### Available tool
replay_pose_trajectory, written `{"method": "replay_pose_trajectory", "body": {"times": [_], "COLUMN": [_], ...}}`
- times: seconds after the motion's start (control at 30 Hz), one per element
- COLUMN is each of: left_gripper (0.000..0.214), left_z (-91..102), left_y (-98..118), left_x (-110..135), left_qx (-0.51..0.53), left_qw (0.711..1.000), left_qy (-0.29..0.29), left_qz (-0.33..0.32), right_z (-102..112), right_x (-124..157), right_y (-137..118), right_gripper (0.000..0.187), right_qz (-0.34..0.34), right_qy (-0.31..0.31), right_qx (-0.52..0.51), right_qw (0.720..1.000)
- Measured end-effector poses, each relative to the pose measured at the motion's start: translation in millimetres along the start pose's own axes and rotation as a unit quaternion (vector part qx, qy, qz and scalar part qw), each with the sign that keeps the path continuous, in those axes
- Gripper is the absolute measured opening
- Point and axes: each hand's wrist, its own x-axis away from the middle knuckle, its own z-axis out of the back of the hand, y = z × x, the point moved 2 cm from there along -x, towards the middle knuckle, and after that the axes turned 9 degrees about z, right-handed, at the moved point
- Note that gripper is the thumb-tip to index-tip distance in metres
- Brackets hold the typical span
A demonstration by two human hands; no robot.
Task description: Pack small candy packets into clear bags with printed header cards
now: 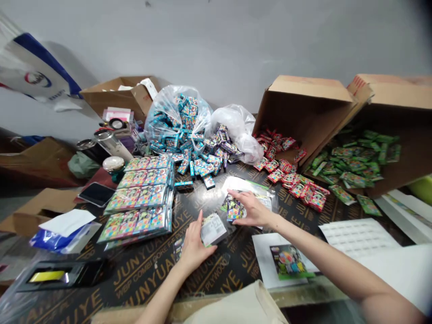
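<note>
My right hand (pixel 252 209) has its thumb and fingers around a small dark purple candy-like box (pixel 234 210), over a flat green-edged card in clear film. My left hand (pixel 195 247) lies with thumb and index finger spread beside a dark packet with a white printed label (pixel 213 229), its fingertips touching the packet's edge. Whether the hidden fingers press on anything does not show. Under the right hand's far side is a clear sleeve (pixel 272 200). Nearer my body, a colourful printed card (pixel 288 261) rests on white paper.
Filled multi-coloured packs (pixel 138 198) are stacked at left. Blue boxes spill from a clear bag (pixel 182 117), with purple boxes (pixel 222 139) alongside. Tipped cartons hold red packets (pixel 280 144) and green packets (pixel 357 157). A phone (pixel 96 194) and a label sheet (pixel 359 236) also lie around.
</note>
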Motion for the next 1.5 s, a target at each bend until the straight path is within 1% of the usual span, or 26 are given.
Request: {"method": "replay_pose_trajectory", "body": {"times": [0.07,0.13,0.27,0.33,0.43,0.47,0.5,0.57,0.6,0.63,0.67,0.7,0.77,0.8,0.83,0.87,0.93,1.0,1.03,1.13,1.2,1.23,1.3,1.33,1.4,1.5], "left_gripper": [0.107,0.109,0.109,0.108,0.105,0.104,0.103,0.102,0.103,0.103,0.102,0.102,0.100,0.099,0.098,0.097,0.096,0.095,0.095,0.098,0.101,0.103,0.105,0.106,0.107,0.107], "left_z": [-1.6,-3.0,-3.5,-3.0,-1.7,-1.4,-1.4,-2.4,-3.3,-4.4,-5.6,-6.9,-9.7,-11.1,-12.3,-13.3,-13.7,-12.0,-10.5,-5.4,-3.5,-3.5,-5.5,-7.2,-10.6,-12.6], "left_y": [7.0,13.0,22.1,24.8,25.6,25.0,24.2,22.3,21.3,20.0,18.3,16.2,10.1,6.0,1.4,-3.4,-12.4,-17.6,-18.0,-11.1,-2.7,1.5,8.4,10.6,12.4,9.5], "left_x": [-0.6,1.1,5.4,5.8,2.9,1.5,0.1,-1.8,-1.9,-1.3,0.2,2.4,8.9,12.9,16.9,20.7,26.5,28.9,28.6,22.8,17.0,14.6,11.5,10.9,11.2,13.1], "left_qx": [0.008,0.012,0.016,0.017,0.025,0.028,0.029,0.026,0.020,0.012,0.001,-0.012,-0.039,-0.050,-0.059,-0.065,-0.073,-0.077,-0.076,-0.066,-0.056,-0.052,-0.048,-0.047,-0.050,-0.060], "left_qw": [1.000,0.999,0.998,0.997,0.998,0.998,0.999,0.999,0.999,0.999,0.999,0.999,0.998,0.997,0.996,0.995,0.994,0.995,0.995,0.997,0.998,0.998,0.998,0.998,0.997,0.997], "left_qy": [-0.010,-0.020,-0.048,-0.054,-0.035,-0.025,-0.018,-0.013,-0.015,-0.019,-0.022,-0.027,-0.042,-0.051,-0.060,-0.068,-0.072,-0.064,-0.058,-0.040,-0.033,-0.032,-0.037,-0.041,-0.043,-0.030], "left_qz": [-0.018,-0.029,-0.048,-0.059,-0.055,-0.049,-0.043,-0.034,-0.032,-0.031,-0.029,-0.028,-0.029,-0.030,-0.030,-0.029,-0.022,-0.010,-0.005,0.002,-0.008,-0.015,-0.027,-0.031,-0.039,-0.043], "right_z": [1.2,3.1,4.5,2.0,-6.0,-10.3,-15.2,-22.7,-22.5,-18.5,-10.6,1.2,27.4,40.4,51.5,60.3,68.6,63.8,56.9,25.5,6.1,-0.8,-8.7,-10.1,-9.6,-8.1], "right_x": [11.5,18.7,28.1,32.9,41.0,43.1,44.3,43.1,41.2,39.2,37.9,38.7,44.7,50.2,55.9,61.3,68.2,67.6,64.3,49.5,42.9,41.4,40.5,40.7,42.8,52.6], "right_y": [-18.7,-30.2,-34.4,-32.8,-34.0,-35.4,-36.4,-32.1,-23.6,-9.8,9.0,32.1,81.1,104.3,124.1,139.4,154.5,148.9,138.9,87.8,46.9,28.9,1.7,-7.0,-14.8,-12.3], "right_gripper": [0.092,0.093,0.094,0.095,0.098,0.096,0.092,0.078,0.070,0.065,0.061,0.060,0.073,0.080,0.083,0.083,0.081,0.081,0.084,0.098,0.092,0.084,0.070,0.068,0.072,0.088], "right_qz": [0.007,0.016,0.036,0.051,0.030,0.015,0.006,0.003,-0.011,-0.042,-0.089,-0.165,-0.291,-0.355,-0.398,-0.423,-0.426,-0.392,-0.357,-0.180,-0.070,-0.041,-0.009,0.002,0.005,-0.064], "right_qy": [-0.022,-0.040,-0.072,-0.056,0.035,0.052,0.049,0.014,0.014,0.038,0.079,0.142,0.188,0.195,0.187,0.178,0.166,0.163,0.160,0.115,0.084,0.074,0.063,0.057,0.042,0.022], "right_qx": [0.011,0.005,-0.042,-0.063,-0.049,-0.043,-0.042,-0.049,-0.042,-0.019,0.019,0.073,0.177,0.208,0.219,0.221,0.206,0.186,0.165,0.037,-0.047,-0.065,-0.075,-0.073,-0.056,0.020], "right_qw": [1.000,0.999,0.996,0.995,0.998,0.998,0.998,0.999,0.999,0.998,0.993,0.973,0.921,0.890,0.871,0.861,0.865,0.886,0.905,0.976,0.993,0.994,0.995,0.996,0.998,0.997]}}
